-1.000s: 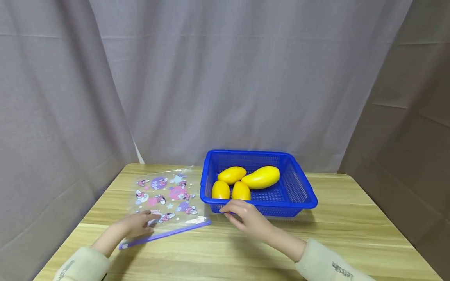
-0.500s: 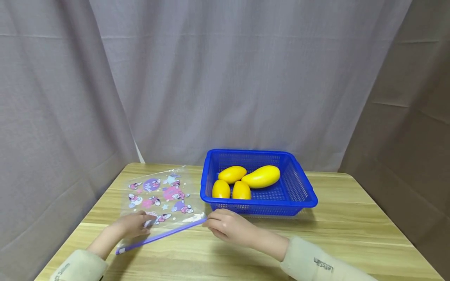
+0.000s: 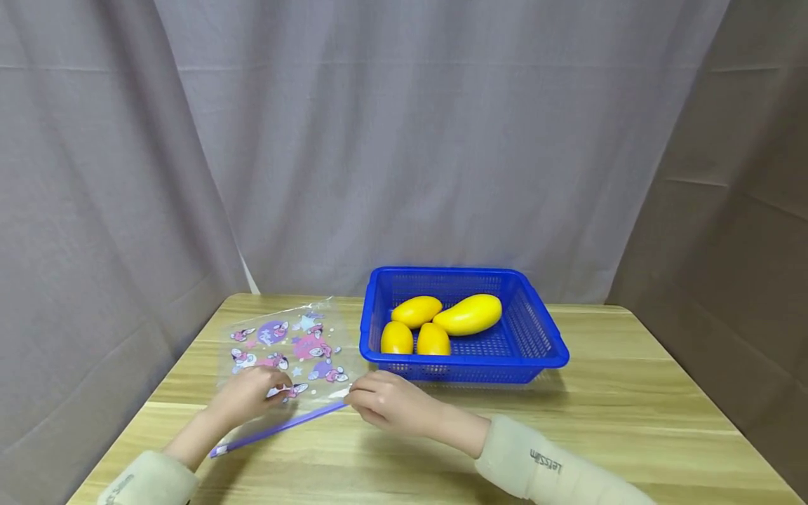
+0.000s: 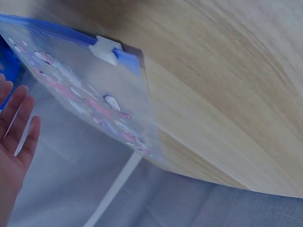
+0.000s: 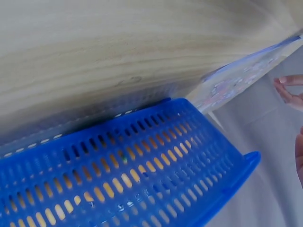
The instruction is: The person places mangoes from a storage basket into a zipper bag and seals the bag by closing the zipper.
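Observation:
A clear zip bag (image 3: 315, 351) printed with pink and purple cartoon figures lies on the table, its purple zip strip (image 3: 278, 428) nearest me. Above the bag's left part is my left hand (image 3: 249, 396), its fingers relaxed and apart in the left wrist view, where the white slider (image 4: 105, 49) shows too. Over the strip's right end, covering it, is my right hand (image 3: 391, 403) with loosely bent fingers. Nothing shows in either hand. Several yellow mangoes (image 3: 468, 315) lie in a blue basket (image 3: 505, 361) just beyond my right hand.
The wooden table (image 3: 606, 407) runs from the basket to the right edge and towards me. A grey curtain (image 3: 429, 154) hangs behind it, and darker cloth (image 3: 732, 266) stands on the right.
The bag has shifted left and a little towards me. My right hand has moved left from the basket's front to the strip's right end. My left hand has lifted slightly.

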Tool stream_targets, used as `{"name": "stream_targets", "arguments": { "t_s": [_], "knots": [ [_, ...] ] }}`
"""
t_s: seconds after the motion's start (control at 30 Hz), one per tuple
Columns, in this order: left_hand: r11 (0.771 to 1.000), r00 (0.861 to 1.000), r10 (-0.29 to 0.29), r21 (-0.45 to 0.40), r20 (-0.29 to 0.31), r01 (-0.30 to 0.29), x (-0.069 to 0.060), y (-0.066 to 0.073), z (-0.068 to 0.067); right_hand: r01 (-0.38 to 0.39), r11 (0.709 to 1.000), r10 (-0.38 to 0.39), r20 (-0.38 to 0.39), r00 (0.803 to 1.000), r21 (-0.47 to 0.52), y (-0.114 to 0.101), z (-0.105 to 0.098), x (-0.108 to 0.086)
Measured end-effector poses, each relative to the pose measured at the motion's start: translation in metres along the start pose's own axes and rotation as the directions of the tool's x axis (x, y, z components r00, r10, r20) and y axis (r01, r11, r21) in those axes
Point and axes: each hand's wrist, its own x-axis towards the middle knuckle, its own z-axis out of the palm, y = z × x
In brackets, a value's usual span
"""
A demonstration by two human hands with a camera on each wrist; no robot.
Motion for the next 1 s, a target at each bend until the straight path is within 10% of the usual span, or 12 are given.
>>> {"name": "stream_targets", "arguments": {
  "t_s": [0.2, 0.6, 1.0],
  "knots": [
    [0.999, 0.999, 0.043, 0.026, -0.008, -0.043, -0.001, 0.007, 0.009, -0.005, 1.000, 0.005, 0.007, 1.000, 0.023, 0.001, 0.010, 0.003],
    [0.998, 0.984, 0.061, -0.022, 0.165, -0.058, -0.003, 0.010, 0.018, -0.025, 0.998, 0.023, 0.034, 0.999, 0.054, 0.005, 0.016, 0.003],
    [0.988, 0.985, 0.151, 0.009, 0.080, -0.152, -0.003, 0.012, 0.019, -0.017, 1.000, 0.018, 0.102, 0.995, -0.010, 0.004, 0.019, 0.004]
  ]
}}
